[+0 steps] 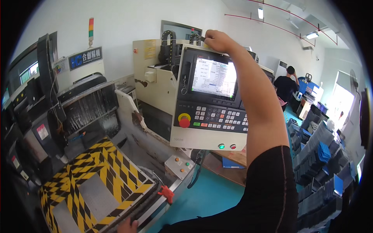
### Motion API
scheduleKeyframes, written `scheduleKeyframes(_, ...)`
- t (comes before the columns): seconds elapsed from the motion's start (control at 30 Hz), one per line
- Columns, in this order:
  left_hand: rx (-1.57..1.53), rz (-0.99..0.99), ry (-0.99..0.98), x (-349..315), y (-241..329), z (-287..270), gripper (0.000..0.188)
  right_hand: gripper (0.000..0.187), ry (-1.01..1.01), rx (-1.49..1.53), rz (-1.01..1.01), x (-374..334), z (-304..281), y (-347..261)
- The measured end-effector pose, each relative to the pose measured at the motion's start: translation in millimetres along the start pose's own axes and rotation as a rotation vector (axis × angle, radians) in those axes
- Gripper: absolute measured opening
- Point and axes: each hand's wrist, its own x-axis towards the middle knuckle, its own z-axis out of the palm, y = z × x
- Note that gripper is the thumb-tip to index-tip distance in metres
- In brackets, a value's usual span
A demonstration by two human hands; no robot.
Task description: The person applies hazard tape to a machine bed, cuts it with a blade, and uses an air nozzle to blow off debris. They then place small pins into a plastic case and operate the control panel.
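My right arm reaches up across the control panel [211, 136] of a machine. At the panel's top edge my right hand [219, 41] is closed, its fingers curled; what they grip is hidden. The panel has a lit screen [210, 79], rows of keys and a red emergency stop button [184, 120] on a yellow ring. Only a small part of my left hand [127, 226] shows at the lower edge, beside the front rim of the machine bed. Its fingers are mostly cut off. Nearby is a flat plate [97, 194] covered in yellow and black striped tape.
A red clamp-like piece [166, 193] sits on the machine's front rail, below a small button box [180, 164]. Stacks of grey and blue trays [320, 171] line the right side. Farther back, another person [286, 87] in dark clothes stands by a bench.
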Motion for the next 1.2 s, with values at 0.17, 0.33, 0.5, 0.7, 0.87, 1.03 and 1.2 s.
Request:
scheduleKeyframes(0.17, 0.242, -0.126, 0.360, -21.9, -33.7, 29.0, 0.037, 0.021, 0.286, -0.318, -0.329, -22.0, 10.5, -39.4)
scheduleKeyframes(0.33, 0.144, -0.283, 0.272, -24.5, -4.1, 14.4, 0.049, 0.021, 0.036, -0.364, -0.252, -37.7, 42.7, -29.2)
scheduleKeyframes(0.5, 0.195, -0.234, 0.402, -16.0, -2.6, 21.2, 0.052, 0.021, 0.154, -0.388, -0.348, -27.1, 40.8, 33.7)
scheduleKeyframes(0.7, 0.191, -0.267, 0.482, -33.5, -18.6, 39.8, 0.047, 0.032, 0.292, 0.057, -0.379, -182.9, 101.3, -57.5)
scheduleKeyframes(0.87, 0.139, -0.224, 0.456, -34.6, -24.2, 33.7, 0.050, 0.033, -1.046, 0.514, -0.092, -427.6, 177.6, -154.1)
scheduleKeyframes(1.03, 0.152, -0.080, 0.563, -38.0, -41.5, 35.3, 0.041, 0.042, -0.825, 0.833, 0.238, -549.6, 284.3, -262.4)
scheduleKeyframes(1.2, -0.104, 0.141, 0.508, -57.7, -84.1, 5.0, 0.033, 0.022, -0.503, 0.672, 0.151, -547.9, 307.1, -322.9)
